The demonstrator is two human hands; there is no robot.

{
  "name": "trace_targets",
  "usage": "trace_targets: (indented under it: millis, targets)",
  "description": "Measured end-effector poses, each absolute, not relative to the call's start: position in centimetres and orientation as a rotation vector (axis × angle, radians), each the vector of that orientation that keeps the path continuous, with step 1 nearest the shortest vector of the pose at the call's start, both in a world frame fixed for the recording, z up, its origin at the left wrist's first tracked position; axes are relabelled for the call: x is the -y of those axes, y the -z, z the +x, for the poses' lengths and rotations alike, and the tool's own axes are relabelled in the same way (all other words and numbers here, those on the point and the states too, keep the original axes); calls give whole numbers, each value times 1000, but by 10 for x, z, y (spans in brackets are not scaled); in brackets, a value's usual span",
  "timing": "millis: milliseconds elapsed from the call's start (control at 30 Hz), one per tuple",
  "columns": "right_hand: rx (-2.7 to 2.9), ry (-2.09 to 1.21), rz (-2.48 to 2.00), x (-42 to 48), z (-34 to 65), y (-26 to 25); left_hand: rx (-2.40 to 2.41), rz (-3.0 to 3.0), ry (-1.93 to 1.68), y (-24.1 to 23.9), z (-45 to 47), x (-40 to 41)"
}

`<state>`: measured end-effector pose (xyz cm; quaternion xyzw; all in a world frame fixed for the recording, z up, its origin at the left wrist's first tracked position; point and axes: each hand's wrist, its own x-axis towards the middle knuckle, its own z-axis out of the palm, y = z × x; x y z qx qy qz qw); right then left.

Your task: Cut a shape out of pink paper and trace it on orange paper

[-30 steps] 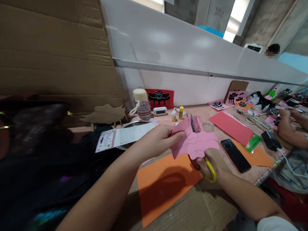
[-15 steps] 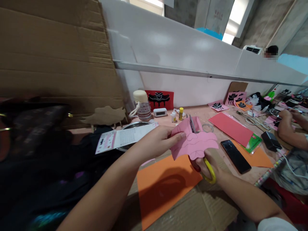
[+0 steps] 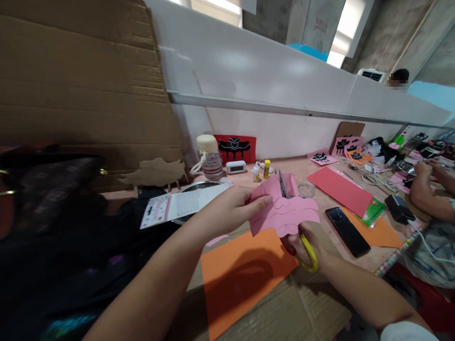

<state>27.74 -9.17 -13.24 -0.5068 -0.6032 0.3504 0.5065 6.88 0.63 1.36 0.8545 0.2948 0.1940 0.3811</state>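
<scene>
My left hand (image 3: 229, 209) pinches the left edge of a pink paper sheet (image 3: 284, 214) with pencil outlines drawn on it. Below the sheet, my right hand (image 3: 305, 244) grips yellow-handled scissors (image 3: 308, 253). Their metal blades (image 3: 283, 184) stick up through the paper's top edge. Both hands hold the work above an orange sheet (image 3: 238, 274) that lies on flattened cardboard.
A black phone (image 3: 347, 230), a red sheet (image 3: 341, 188), a tape ring (image 3: 306, 190), glue bottles (image 3: 261, 170), a small clock (image 3: 236, 166), a water bottle (image 3: 209, 156) and a metal bowl under printed paper (image 3: 185, 203) lie around. Another person's arm (image 3: 426, 194) works at the right. A dark bag (image 3: 53, 213) fills the left.
The pink sheet and both hands have shifted slightly left and down; the scissors' blades have advanced a little into the paper.
</scene>
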Motion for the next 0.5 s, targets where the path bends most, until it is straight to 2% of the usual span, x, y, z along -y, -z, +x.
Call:
trace_targets:
  millis: [500]
  targets:
    - [1407, -880, -1187, 92, 271, 124, -741, 2197, -508, -16, 66, -7]
